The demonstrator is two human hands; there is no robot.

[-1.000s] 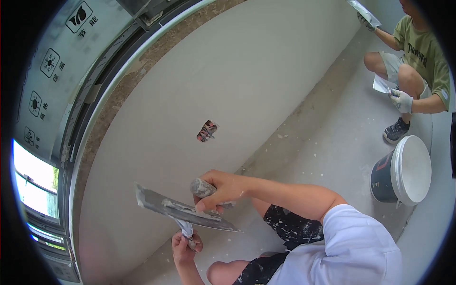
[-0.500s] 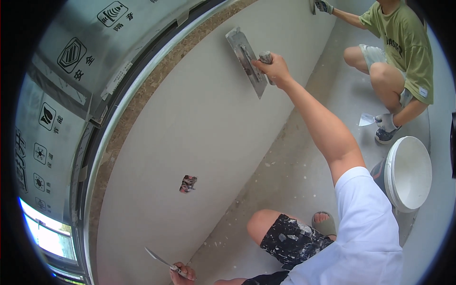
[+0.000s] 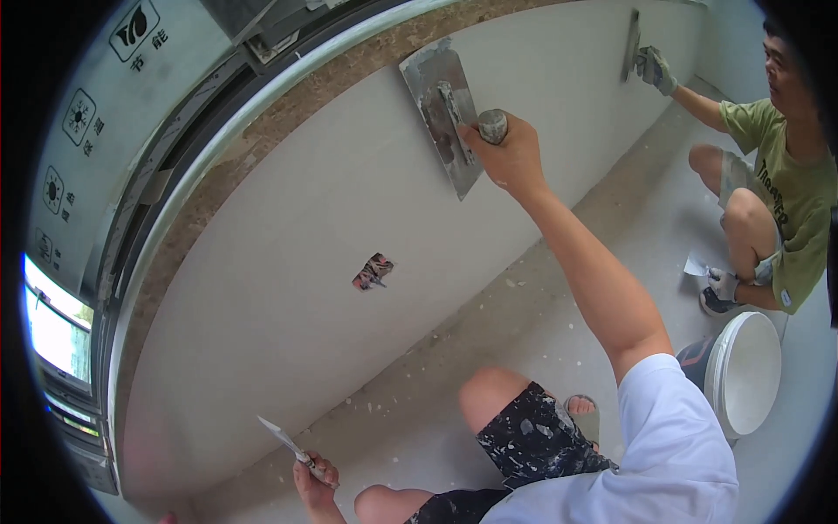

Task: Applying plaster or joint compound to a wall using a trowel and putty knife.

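My right hand [image 3: 511, 155] is wrapped round the handle of a steel plastering trowel [image 3: 433, 109]. The trowel's blade lies against or very near the pale wall [image 3: 288, 218], high up below the brown stone sill; exact contact is hard to tell. Down at the lower left, my left hand [image 3: 316, 480] grips a putty knife [image 3: 284, 437], its blade pointing up and left toward the wall. Between the two hands, the wall has a small rough opening [image 3: 374, 272] with wires or debris inside.
To the right a co-worker [image 3: 790, 201] in a green shirt squats with a trowel [image 3: 630, 48] at the wall and a scraper [image 3: 695, 265] held low. A white bucket [image 3: 752, 375] stands beside my right arm. The stone sill [image 3: 253, 135] edges a film-covered window frame.
My view has turned, shifting the scene. My right hand with the trowel is nearer the wall opening. My left hand and putty knife show more fully. The co-worker's trowel has come into fuller view.
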